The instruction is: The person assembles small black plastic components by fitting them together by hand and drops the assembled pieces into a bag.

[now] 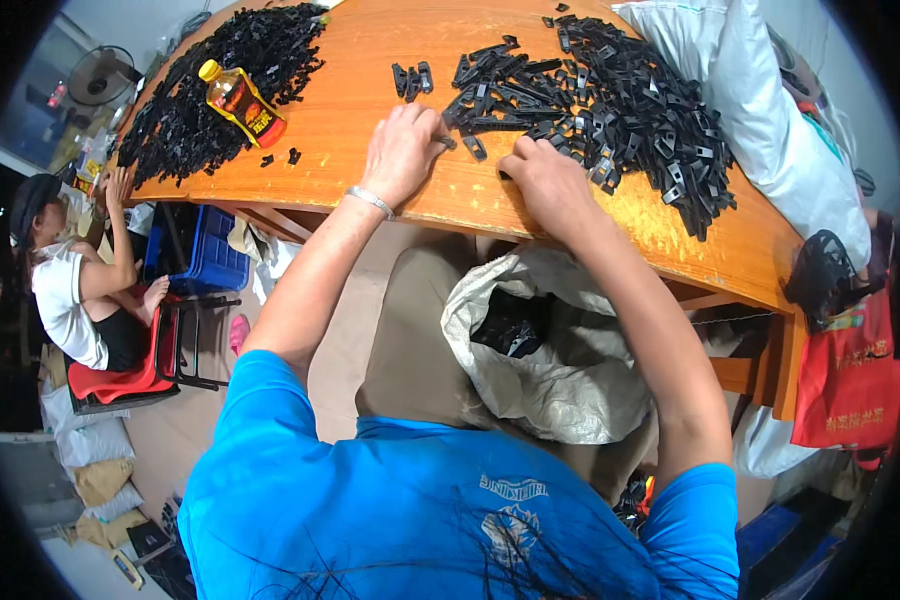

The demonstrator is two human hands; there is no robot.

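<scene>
My left hand point(407, 152) rests at the table's near side, fingers closed on a small black plastic part point(447, 143) that pokes out by the fingertips. My right hand point(552, 187) is curled, its fingertips pressed together above the wood; whatever it may hold is hidden. Between the hands lies a loose black plastic piece point(474, 149) with a pale metallic patch. Beyond them, several like pieces point(411, 81) stand in a short row. A big heap of these clip-like black parts point(610, 110) spreads in front of and beside my right hand.
Left on the wooden table point(340, 130) lies a heap of smaller black parts point(200, 110) with a yellow-capped bottle point(242, 103) on it. An open woven sack point(570, 390) with dark contents sits at my lap. White sacks point(770, 120) edge the right. Another person point(80, 280) sits left.
</scene>
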